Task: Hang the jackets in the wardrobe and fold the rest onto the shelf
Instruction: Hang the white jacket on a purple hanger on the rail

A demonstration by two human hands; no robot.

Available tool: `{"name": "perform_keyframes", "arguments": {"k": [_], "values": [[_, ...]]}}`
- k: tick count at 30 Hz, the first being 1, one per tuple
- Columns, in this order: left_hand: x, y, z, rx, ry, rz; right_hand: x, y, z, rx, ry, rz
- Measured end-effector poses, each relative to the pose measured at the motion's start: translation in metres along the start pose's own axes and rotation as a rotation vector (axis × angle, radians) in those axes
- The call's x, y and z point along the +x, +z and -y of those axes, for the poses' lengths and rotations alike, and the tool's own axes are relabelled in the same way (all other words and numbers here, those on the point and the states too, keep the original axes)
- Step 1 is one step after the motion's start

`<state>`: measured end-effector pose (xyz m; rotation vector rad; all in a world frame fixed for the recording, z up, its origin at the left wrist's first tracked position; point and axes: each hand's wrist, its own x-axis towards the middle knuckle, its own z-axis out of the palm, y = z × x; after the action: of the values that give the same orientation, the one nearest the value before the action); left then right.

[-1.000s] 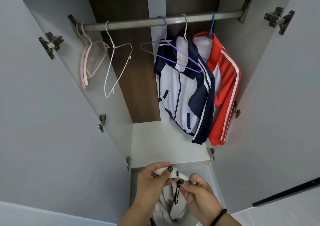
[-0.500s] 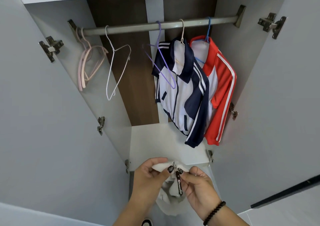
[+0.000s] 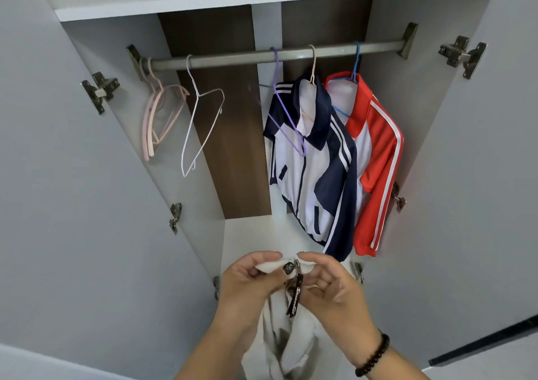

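Observation:
My left hand (image 3: 247, 280) and my right hand (image 3: 332, 286) both pinch the top of a white jacket (image 3: 279, 341) at its collar, on either side of a black zipper pull (image 3: 294, 298). The white jacket hangs down between my forearms in front of the wardrobe. A navy and white jacket (image 3: 311, 170) hangs from the rail (image 3: 233, 58) on a beige hanger. To its right a red and white jacket (image 3: 375, 170) hangs on a blue hanger. An empty purple hanger (image 3: 286, 114) hangs just left of the navy jacket.
Empty pink hangers (image 3: 157, 117) and a white wire hanger (image 3: 201, 123) hang at the rail's left end. A white shelf (image 3: 256, 237) lies below the jackets, another white shelf (image 3: 262, 1) above the rail. Both grey wardrobe doors (image 3: 72, 205) stand open.
The view has tilted up, showing more of the upper shelf. My hands have lifted the white jacket's collar slightly and keep pinching it. The purple hanger has swung on the rail.

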<state>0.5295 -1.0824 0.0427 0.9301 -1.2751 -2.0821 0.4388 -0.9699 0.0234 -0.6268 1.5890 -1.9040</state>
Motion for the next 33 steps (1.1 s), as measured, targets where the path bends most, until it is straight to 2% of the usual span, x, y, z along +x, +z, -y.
{"name": "perform_keyframes", "arguments": {"k": [3, 7, 11, 15, 18, 22, 26, 31, 33], "values": [[-0.002, -0.003, -0.006, -0.101, -0.055, 0.016, 0.001, 0.005, 0.004, -0.132, -0.051, 0.024], [-0.004, -0.01, -0.006, -0.093, -0.13, -0.031, 0.009, 0.008, 0.009, -0.208, 0.025, 0.038], [-0.01, -0.011, -0.007, -0.104, -0.199, -0.01, 0.025, 0.007, 0.018, -0.319, 0.035, 0.074], [-0.012, -0.012, -0.014, -0.067, -0.217, 0.039, 0.028, 0.0, 0.018, -0.097, 0.216, 0.109], [-0.011, -0.012, -0.016, 0.011, -0.252, 0.054, 0.019, 0.001, 0.007, 0.068, 0.315, 0.026], [-0.009, -0.01, -0.01, 0.177, -0.294, -0.015, 0.01, 0.006, -0.014, -0.057, 0.288, -0.103], [-0.011, -0.007, -0.008, 0.261, -0.317, -0.043, 0.007, 0.005, -0.03, -0.237, 0.165, -0.141], [-0.005, 0.001, -0.019, 0.357, -0.272, -0.037, 0.011, 0.01, -0.033, -0.097, 0.093, -0.219], [-0.003, 0.002, -0.028, 0.357, -0.274, -0.016, 0.013, 0.007, -0.03, -0.045, 0.071, -0.143]]}}
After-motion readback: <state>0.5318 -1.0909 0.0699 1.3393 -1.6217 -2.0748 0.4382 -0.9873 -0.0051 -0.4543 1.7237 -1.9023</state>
